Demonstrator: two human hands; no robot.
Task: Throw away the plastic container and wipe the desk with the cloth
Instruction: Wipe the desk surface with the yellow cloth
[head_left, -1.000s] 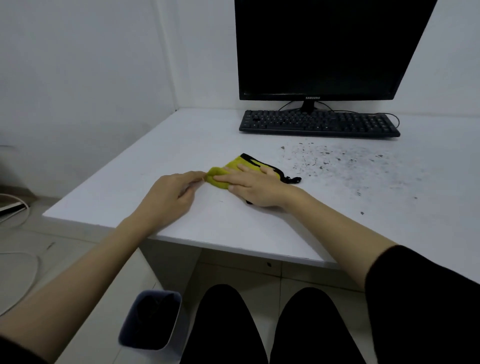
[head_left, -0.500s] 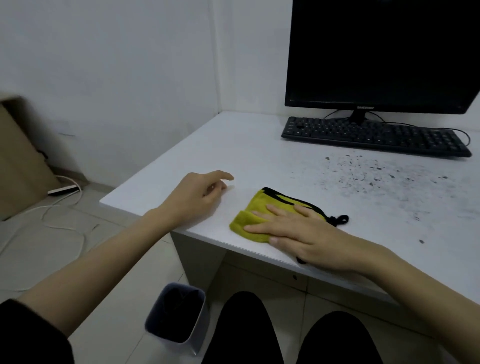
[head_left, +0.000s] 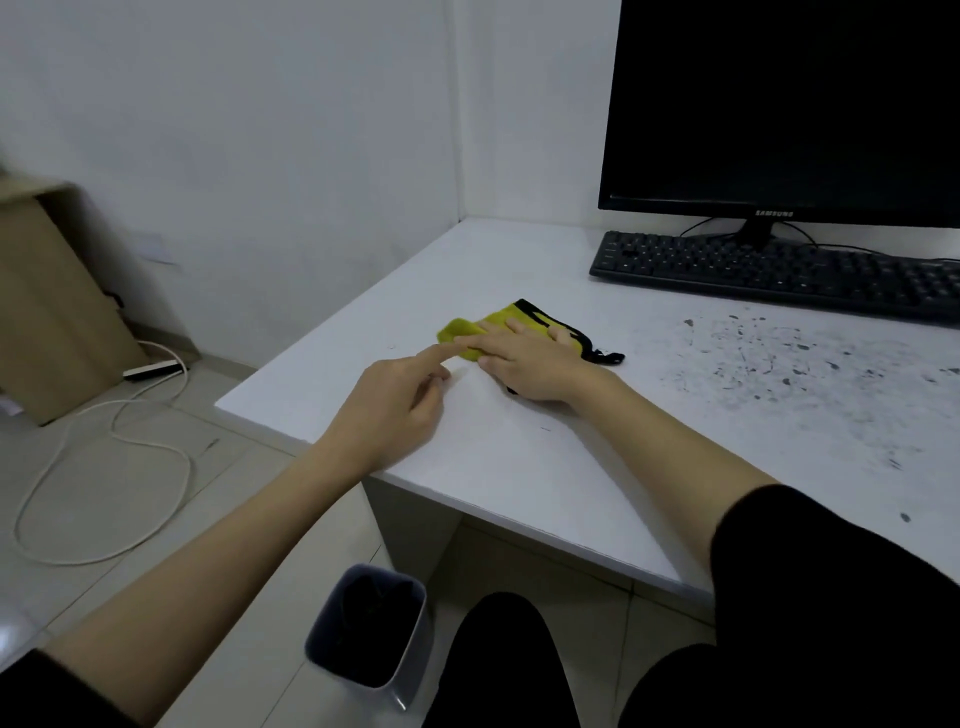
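Yellow cloth (head_left: 506, 321) with a black edge lies on the white desk (head_left: 519, 457), near its left part, in front of the keyboard (head_left: 769, 273) but well apart from it. The right hand (head_left: 535, 358) presses flat on the cloth, fingers stretched and spread — it is not clenched, only laid on top. The left hand (head_left: 395, 405) rests just beside it on the desk, loosely curled and holding nothing, with the forefinger stretched out so that its tip touches the near edge of the cloth. To the right of the cloth the desk carries many dark specks (head_left: 789, 358). A black monitor (head_left: 779, 104) stands behind the keyboard. On the floor under the desk edge stands a grey bin (head_left: 371, 631), open at the top — what is inside it I cannot tell.
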